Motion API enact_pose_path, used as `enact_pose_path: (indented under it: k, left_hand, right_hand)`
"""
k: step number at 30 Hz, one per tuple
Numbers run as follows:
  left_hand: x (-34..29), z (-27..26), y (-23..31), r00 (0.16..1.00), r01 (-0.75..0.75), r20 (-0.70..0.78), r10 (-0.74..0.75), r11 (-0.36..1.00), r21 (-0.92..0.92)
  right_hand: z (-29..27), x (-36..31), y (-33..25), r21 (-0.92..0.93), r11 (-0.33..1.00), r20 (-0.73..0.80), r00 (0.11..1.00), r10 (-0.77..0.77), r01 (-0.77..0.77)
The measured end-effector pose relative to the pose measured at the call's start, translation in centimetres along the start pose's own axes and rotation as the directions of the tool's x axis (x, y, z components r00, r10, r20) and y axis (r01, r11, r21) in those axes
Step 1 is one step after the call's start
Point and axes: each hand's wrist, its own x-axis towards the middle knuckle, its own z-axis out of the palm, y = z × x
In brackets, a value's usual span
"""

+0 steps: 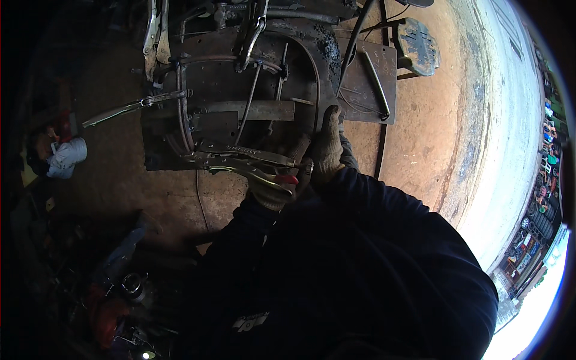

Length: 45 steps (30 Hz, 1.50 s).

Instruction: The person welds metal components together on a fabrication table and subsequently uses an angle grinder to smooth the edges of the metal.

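My left hand [268,197], in a knit work glove, is closed round the handles of locking pliers [240,157]. These have a red release lever, and their jaws are at the lower corner of a bent metal rod frame [182,111]. Beside the pliers' screw end is my gloved right hand [327,147], thumb stretched out toward the dark metal worktable [165,157]; its other fingers are partly hidden. More locking pliers [135,110] grip the frame's left side. Others [255,33] clamp its far side. Thin rods cross the frame above a flat metal strip [264,110].
At the far left edge of the table stand further locking pliers [156,36]. To the right, a plate with chalk marks [387,78] carries a thin rod [376,84]. A worn stool [417,48] stands beyond. A person [66,157] is at the left; dark clutter with a metal cup [133,287] lies lower left.
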Motion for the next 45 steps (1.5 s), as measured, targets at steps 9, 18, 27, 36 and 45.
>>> enact_pose_path:
  k: [9, 18, 27, 36, 45]
  left_hand:
    - [0.3, 0.0, 0.0, 0.983, 0.154, -0.075, -0.167, 0.977, -0.147]
    - [2.7, -2.5, -0.3, 0.968, 0.105, -0.217, -0.127, 0.988, -0.109]
    - [3.4, -6.9, 4.3, 0.969, 0.068, -0.229, -0.093, 0.991, -0.118]
    - [2.8, -11.7, 10.7, 0.938, 0.163, -0.305, -0.166, 0.986, -0.034]
    - [4.3, -12.1, 17.4, 0.922, 0.308, 0.229, -0.311, 0.95, 0.049]
  right_hand:
    - [-1.8, 0.6, -0.8, -0.134, 0.985, -0.031, 0.994, -0.109, 0.104]
    - [-4.3, -4.6, -4.2, -0.828, 0.555, -0.11, 0.947, -0.302, 0.081]
    - [-9.0, -6.7, -6.2, -0.803, 0.425, 0.155, 0.835, -0.528, 0.418]
    - [-10.3, -15.6, -16.4, -0.737, -0.215, 0.673, 0.671, -0.311, 0.64]
    - [-6.6, -15.7, -21.0, 0.12, -0.382, 0.805, 0.136, 0.577, 0.916]
